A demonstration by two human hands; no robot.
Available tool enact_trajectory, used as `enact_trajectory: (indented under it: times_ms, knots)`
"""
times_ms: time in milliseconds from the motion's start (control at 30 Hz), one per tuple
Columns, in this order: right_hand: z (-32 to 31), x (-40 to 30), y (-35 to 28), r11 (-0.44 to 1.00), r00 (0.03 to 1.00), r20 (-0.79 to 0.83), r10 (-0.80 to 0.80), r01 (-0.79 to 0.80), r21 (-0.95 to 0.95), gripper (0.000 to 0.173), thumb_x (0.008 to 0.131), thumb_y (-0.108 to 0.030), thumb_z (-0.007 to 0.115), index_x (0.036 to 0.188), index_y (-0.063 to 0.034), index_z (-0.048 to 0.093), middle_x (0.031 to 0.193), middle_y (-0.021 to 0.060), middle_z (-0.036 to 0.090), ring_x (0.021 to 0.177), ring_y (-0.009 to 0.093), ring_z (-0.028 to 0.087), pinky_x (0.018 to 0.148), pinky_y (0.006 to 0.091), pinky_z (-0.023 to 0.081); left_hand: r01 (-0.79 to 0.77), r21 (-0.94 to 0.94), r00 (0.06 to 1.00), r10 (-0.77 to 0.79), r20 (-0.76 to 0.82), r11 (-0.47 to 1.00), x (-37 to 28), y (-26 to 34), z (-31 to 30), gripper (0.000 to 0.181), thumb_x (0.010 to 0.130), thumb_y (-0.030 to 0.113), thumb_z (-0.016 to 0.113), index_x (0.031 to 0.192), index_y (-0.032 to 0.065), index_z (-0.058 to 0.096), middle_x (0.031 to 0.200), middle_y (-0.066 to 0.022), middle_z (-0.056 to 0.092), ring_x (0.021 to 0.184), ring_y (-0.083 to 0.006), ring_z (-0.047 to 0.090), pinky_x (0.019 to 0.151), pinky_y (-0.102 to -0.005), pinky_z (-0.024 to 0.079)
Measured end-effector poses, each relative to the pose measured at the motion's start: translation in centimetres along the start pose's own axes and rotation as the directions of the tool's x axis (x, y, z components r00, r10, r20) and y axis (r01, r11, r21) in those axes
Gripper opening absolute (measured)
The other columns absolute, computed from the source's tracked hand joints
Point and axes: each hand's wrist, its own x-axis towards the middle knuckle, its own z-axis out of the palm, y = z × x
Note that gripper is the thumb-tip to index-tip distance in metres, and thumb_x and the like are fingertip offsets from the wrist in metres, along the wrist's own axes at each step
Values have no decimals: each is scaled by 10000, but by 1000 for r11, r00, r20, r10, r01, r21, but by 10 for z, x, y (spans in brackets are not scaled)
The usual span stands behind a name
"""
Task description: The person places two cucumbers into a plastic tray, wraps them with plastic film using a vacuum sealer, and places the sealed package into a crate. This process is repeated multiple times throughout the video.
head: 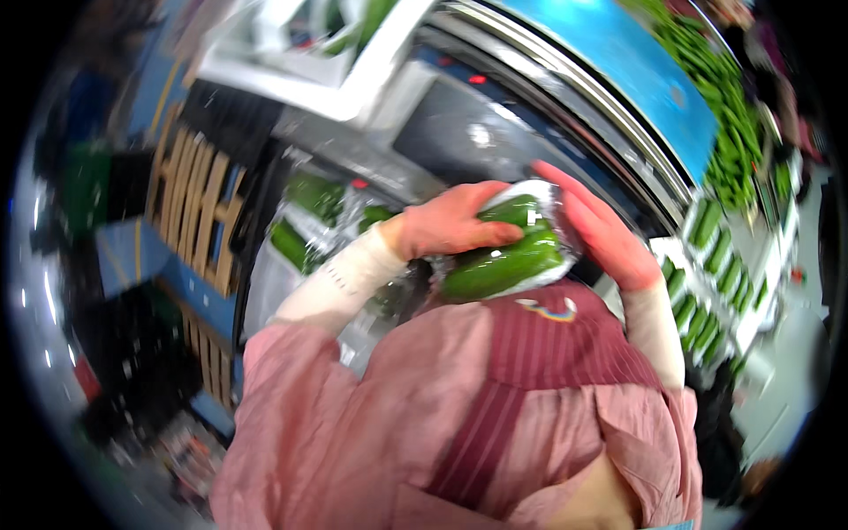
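A white tray of long green vegetables, perhaps cucumbers, wrapped in clear film (503,265), is held close in front of my chest. My left hand (450,222) grips it from the left, with the thumb lying over the vegetables. My right hand (606,228) is flat along the tray's right end, its fingers stretched and touching or very near the film. Just beyond the hands lies the dark plate of a wrapping machine (457,126). Other film-wrapped packs of green vegetables (311,199) lie to the left of my left forearm.
A white crate (358,99) with green vegetables stands at the upper left. Beyond the machine runs a blue surface (629,73), beside a heap of long green vegetables (729,146). Filled white trays (705,245) stand at right. Wooden pallets (199,205) are at left.
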Motion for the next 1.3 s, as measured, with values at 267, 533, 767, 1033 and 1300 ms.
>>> enact_trajectory:
  times_ms: [267,533,767,1033,1300]
  knots:
    - [16,-32,-4,990,990,58,131,-134,45,803,982,-546,538,1484,54,357,1267,209,608,1105,284,648,997,400,492,-141,-209,934,60,-353,968,-49,-24,-3,685,886,468,741,1349,0,548,1173,-69,673,1067,-106,585,939,-280,484]
    - [30,-14,14,989,981,122,148,-144,-41,726,991,-449,585,1467,60,380,1315,197,583,1172,266,603,1044,389,463,-520,-400,381,-214,-899,755,-196,-99,-6,485,1029,404,541,1353,45,551,1177,-21,636,1014,-107,598,865,-262,503]
    - [36,-2,34,963,941,248,230,-183,-198,608,1018,-344,577,1470,23,400,1341,142,578,1185,205,582,1034,340,455,-474,-176,-320,-355,-879,863,-324,-213,0,572,971,451,628,1331,14,541,1216,-54,627,1048,-159,617,893,-303,508]
    - [35,-5,37,953,957,192,216,-164,-254,558,1022,-294,574,1462,13,420,1327,130,592,1170,197,591,1015,331,461,-393,-214,-445,-389,-806,894,-337,-303,-19,627,900,382,749,1310,-42,537,1205,-93,640,1066,-202,618,927,-337,494]
    - [36,-5,45,961,968,167,189,-148,-232,551,1018,-289,580,1454,13,431,1298,123,609,1156,196,592,1003,326,460,-317,-325,-388,-434,-813,891,-343,-318,-36,707,886,418,752,1353,-53,509,1233,-107,632,1083,-201,607,945,-320,477]
